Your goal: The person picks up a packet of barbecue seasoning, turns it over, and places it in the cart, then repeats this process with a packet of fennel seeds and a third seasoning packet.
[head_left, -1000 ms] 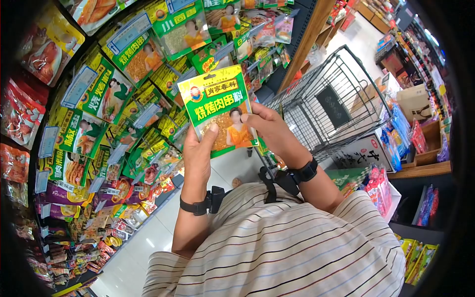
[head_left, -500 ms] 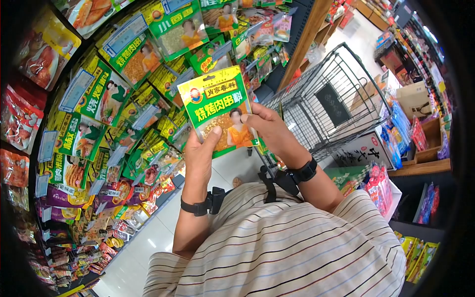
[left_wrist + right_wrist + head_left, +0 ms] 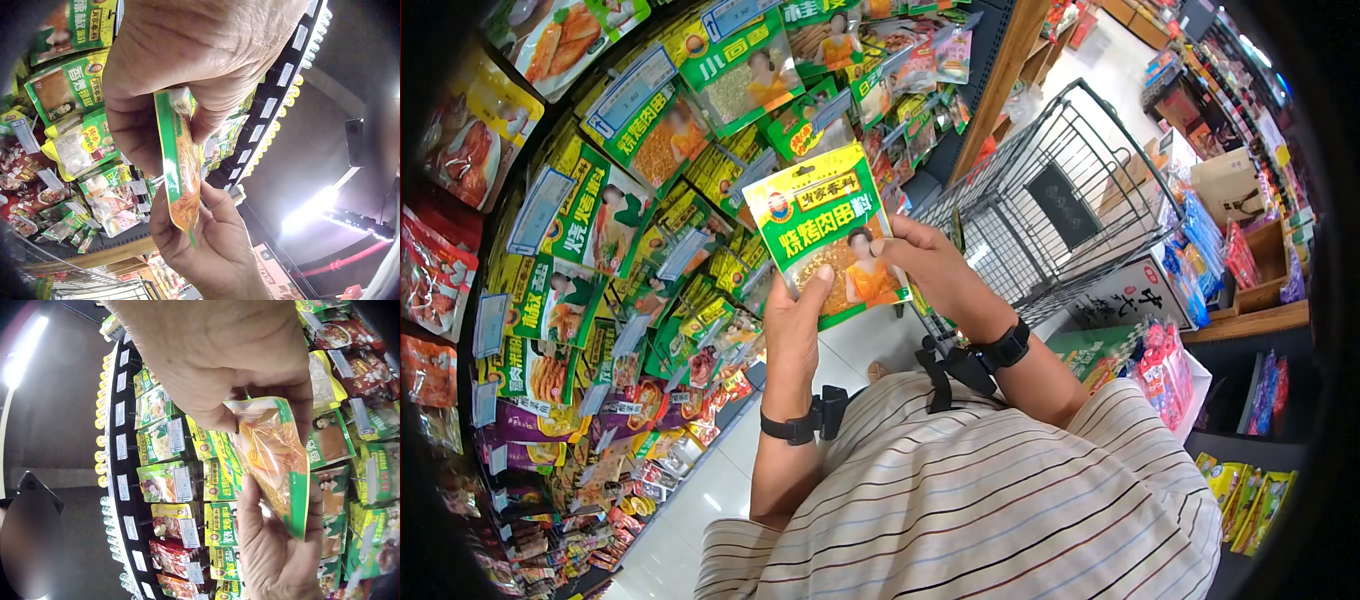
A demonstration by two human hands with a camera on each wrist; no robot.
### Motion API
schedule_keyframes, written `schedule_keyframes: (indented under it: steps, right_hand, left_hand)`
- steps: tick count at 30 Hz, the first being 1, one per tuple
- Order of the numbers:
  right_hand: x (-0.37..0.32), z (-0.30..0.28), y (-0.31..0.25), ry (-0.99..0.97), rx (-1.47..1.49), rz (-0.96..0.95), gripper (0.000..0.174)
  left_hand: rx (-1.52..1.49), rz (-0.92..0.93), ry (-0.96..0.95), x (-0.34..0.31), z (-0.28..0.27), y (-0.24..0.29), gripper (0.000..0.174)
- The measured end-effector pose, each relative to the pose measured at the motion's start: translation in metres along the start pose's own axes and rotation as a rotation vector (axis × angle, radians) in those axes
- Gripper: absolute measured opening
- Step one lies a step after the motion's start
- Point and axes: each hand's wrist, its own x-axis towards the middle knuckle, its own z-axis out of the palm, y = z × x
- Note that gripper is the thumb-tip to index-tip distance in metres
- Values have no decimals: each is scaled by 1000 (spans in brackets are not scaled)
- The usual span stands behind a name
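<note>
Left grip: the lower left side of a flat green-and-yellow plastic seasoning packet [image 3: 825,235] is being pinched by the bare left hand [image 3: 793,325], the thumb being laid across its front.
Right grip: the packet's right edge is being pinched by the bare right hand [image 3: 940,275], the thumb also being pressed on the front.
Packet's place: it is being held raised and slightly tilted before the striped shirt [image 3: 960,480], its printed front being turned to the head view.
Just changed: since half a second ago, packet and shelf goods are being shown farther left and lower, probably through head movement; both grips are being kept.
What that means: the packet is apparently being read or checked, no release being seen.
Shelf side: similar green-and-yellow hanging packets [image 3: 605,215] are being displayed behind pale price labels [image 3: 540,210].
Cart side: a black wire shopping cart [image 3: 1065,207] is being left untouched, beyond the right hand.
</note>
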Motion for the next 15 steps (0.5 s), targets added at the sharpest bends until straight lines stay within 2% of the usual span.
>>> schedule_keyframes:
  steps: [7, 10, 13, 15]
  right_hand:
    - [-1, 5, -4, 39, -70, 3, 27]
    - [2, -3, 2, -8, -64, 51, 36]
    - [4, -4, 4, -4, -60, 64, 37]
    - [6, -5, 12, 35, -40, 25, 26]
  left_hand:
    - [3, -28, 23, 1, -2, -1, 36]
    - [-1, -43, 27, 2, -4, -3, 35]
    - [-1, -42, 32, 3, -5, -4, 33]
    - [1, -40, 35, 3, -3, -3, 32]
